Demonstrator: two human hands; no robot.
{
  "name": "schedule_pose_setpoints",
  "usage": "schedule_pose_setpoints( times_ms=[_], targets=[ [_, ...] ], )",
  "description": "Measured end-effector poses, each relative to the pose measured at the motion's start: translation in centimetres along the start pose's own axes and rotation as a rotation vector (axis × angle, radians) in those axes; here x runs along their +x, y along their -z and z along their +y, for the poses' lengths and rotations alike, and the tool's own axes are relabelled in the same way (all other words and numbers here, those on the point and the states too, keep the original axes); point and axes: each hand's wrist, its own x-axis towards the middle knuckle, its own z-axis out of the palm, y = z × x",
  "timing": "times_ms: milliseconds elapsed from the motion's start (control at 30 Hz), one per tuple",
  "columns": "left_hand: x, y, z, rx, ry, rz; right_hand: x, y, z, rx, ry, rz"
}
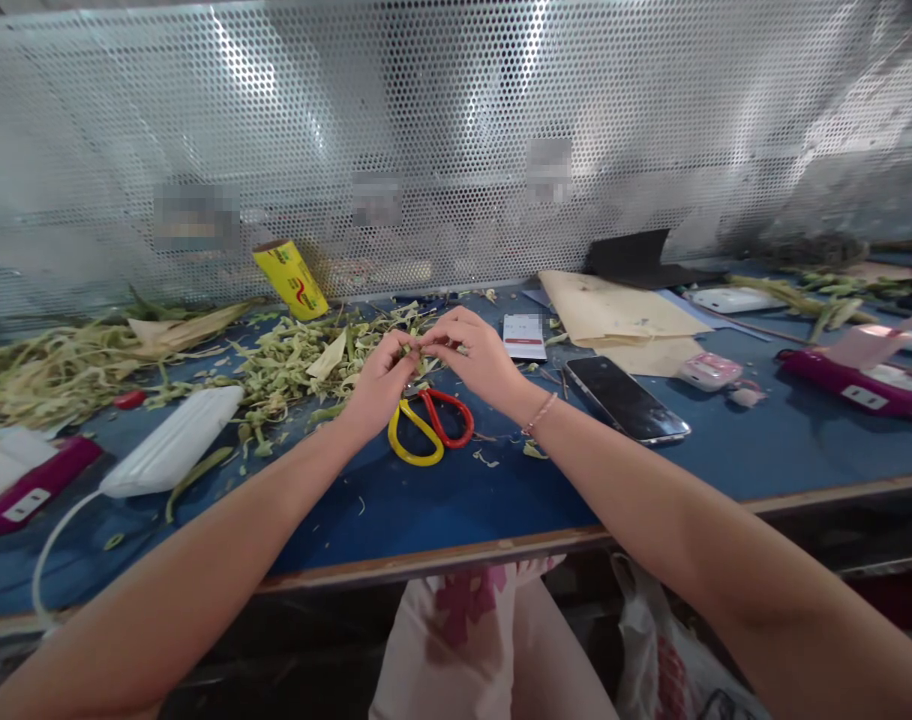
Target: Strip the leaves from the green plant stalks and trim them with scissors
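My left hand (385, 375) and my right hand (475, 350) meet fingertip to fingertip over the blue table, both closed in a pinch. A small green plant piece (407, 351) shows between them, mostly hidden by the fingers. Just below lie scissors with one yellow and one red handle (447, 420); my left hand covers part of their blades. To the left of my hands spreads a loose heap of pale green plant pieces (283, 360). My right wrist wears a thin bracelet.
A yellow tube (291, 280) leans near the perforated metal panel (456, 120). A white corded device (175, 440) and a purple package (43, 490) lie left. At right are a black phone (625, 398), brown paper (613, 310), a small card (524, 337) and a pink case (709, 370).
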Motion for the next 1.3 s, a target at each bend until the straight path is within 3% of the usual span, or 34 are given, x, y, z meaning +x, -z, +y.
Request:
schedule_pose_setpoints(
  times_ms=[333, 500, 767, 1067, 1300],
  targets=[
    [-0.9, -0.5, 1.6, 0.179, -0.024, -0.063, 0.1, -0.3, -0.1, 0.240, -0.192, -0.031],
    [-1.1, -0.7, 1.2, 0.188, -0.084, -0.065, 0.0, -0.5, -0.2, 0.308, -0.250, -0.081],
    [-1.0, -0.7, 1.1, 0.104, -0.152, -0.078, -0.1, -0.7, -1.1, 0.376, -0.337, -0.036],
    [-1.0, -0.5, 0.7, 0.318, -0.242, -0.038, -0.2, -0.7, -1.3, 0.423, -0.424, -0.028],
    [-1.0, -0.9, 0.3, 0.442, -0.219, -0.033, 0.0, -1.0, -1.3, 0.558, -0.730, -0.003]
  ],
)
